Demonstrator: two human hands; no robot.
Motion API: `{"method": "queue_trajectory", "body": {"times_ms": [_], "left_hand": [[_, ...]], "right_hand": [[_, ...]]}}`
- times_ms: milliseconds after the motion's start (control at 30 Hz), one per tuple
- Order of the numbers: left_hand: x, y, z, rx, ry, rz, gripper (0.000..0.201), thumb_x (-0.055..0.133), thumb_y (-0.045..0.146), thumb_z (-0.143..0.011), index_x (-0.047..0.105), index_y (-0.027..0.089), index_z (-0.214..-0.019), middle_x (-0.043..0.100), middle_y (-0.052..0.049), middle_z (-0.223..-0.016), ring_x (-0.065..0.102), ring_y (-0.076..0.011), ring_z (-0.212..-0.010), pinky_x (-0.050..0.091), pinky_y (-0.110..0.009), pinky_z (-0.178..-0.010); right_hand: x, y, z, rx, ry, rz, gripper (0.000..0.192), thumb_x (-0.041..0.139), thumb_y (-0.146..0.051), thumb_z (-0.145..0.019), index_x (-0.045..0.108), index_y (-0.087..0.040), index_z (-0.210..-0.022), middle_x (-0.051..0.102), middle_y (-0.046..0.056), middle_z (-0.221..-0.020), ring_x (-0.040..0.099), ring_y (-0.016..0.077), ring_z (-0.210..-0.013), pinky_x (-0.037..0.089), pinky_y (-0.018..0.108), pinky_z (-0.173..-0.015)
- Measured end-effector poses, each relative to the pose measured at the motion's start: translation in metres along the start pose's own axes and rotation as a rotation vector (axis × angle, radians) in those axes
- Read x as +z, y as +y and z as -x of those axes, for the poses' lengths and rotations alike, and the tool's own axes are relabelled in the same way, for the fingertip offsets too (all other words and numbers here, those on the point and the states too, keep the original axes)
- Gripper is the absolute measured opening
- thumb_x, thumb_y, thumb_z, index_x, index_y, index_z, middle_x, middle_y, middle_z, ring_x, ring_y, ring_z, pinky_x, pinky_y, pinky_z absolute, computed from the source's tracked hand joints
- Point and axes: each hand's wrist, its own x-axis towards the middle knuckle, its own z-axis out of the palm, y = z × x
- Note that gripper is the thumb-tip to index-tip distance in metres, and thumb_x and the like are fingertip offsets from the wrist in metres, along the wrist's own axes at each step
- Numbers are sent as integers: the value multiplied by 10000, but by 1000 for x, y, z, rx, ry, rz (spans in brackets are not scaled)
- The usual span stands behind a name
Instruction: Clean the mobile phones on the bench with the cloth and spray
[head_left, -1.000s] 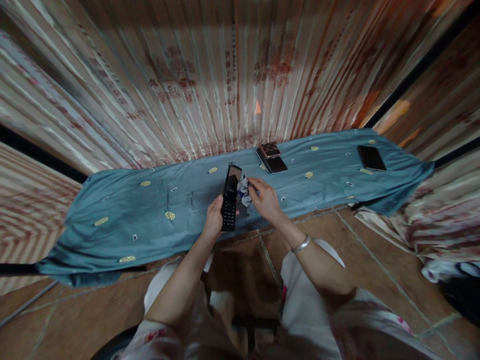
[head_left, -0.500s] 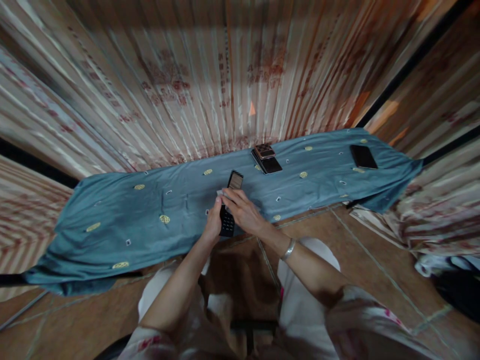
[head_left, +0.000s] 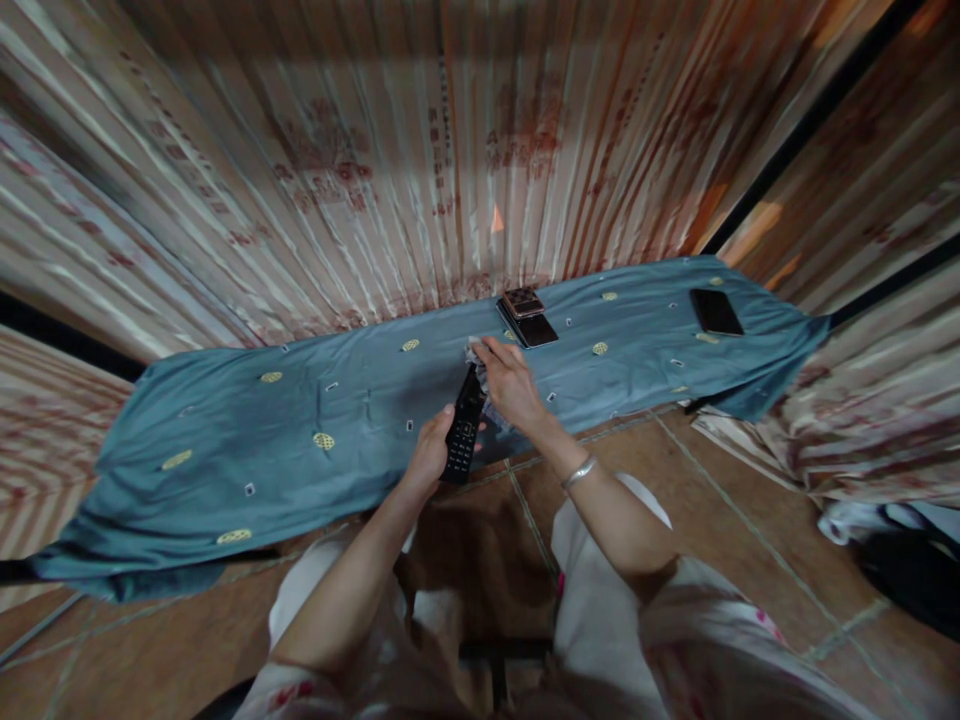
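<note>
My left hand point(head_left: 433, 447) is closed around the lower part of a black flip-style device with a keypad, which looks like a remote control point(head_left: 462, 430). Its thumb lies along the left edge and fingertips show at the right edge. My right hand point(head_left: 510, 383), with a silver bracelet at the wrist, pinches a crumpled pale grey cloth point(head_left: 492, 408). The cloth lies against the remote's far end, which it and the fingers partly hide. Both hands are above the blue-green tablecloth point(head_left: 367, 400).
Behind the hands lie a dark flat case with a brown patterned wallet point(head_left: 523, 302) on top. Another dark flat case point(head_left: 716, 312) rests at the right end. Striped curtains point(head_left: 337, 200) hang behind the table. A black bag point(head_left: 911, 580) is on the tiled floor at right.
My right hand has moved from the middle of the remote to its far end, taking the cloth along. More of the keypad shows now. The left hand still grips the lower part.
</note>
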Motion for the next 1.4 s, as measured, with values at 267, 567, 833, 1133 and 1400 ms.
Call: {"method": "queue_trajectory", "body": {"times_ms": [267,567,833,1133,1400], "left_hand": [[-6,-2,-1,53,-6,-36,485,707,507,-714,653,127,-1011,745,-72,-755,694,-176,-607,509,-226,-455],[-16,4,1,89,-21,-51,492,718,509,-692,657,143,-1013,748,-85,-821,713,-205,-701,556,-263,-525],[-14,-4,0,84,-56,-133,539,702,536,-690,669,136,-1049,743,-81,-774,672,-173,-575,518,-250,-474],[-14,5,4,57,-50,-96,608,721,561,-651,647,112,-1053,743,-78,-737,638,-153,-499,495,-246,-462],[-16,5,0,69,-73,-91,595,696,576,-670,647,123,-1051,740,-78,-735,646,-160,-508,474,-235,-455]], "right_hand": [[-10,15,-9,18,0,-54,336,453,-207,-927,639,-165,-1203,668,116,-1202,573,245,-1128,429,424,-1024],[-28,21,-9,159,-100,-6,205,544,-198,-867,709,-200,-989,712,33,-821,644,195,-793,486,295,-764],[-31,13,-11,110,-34,-68,212,543,-217,-890,688,-205,-1044,724,45,-936,651,199,-876,487,304,-821],[-33,18,-9,155,-81,-54,217,542,-206,-879,702,-194,-1026,721,45,-881,651,196,-830,482,294,-785],[-29,21,-8,136,-28,-50,236,524,-209,-888,710,-201,-1033,734,56,-948,650,204,-883,499,322,-828]]}}
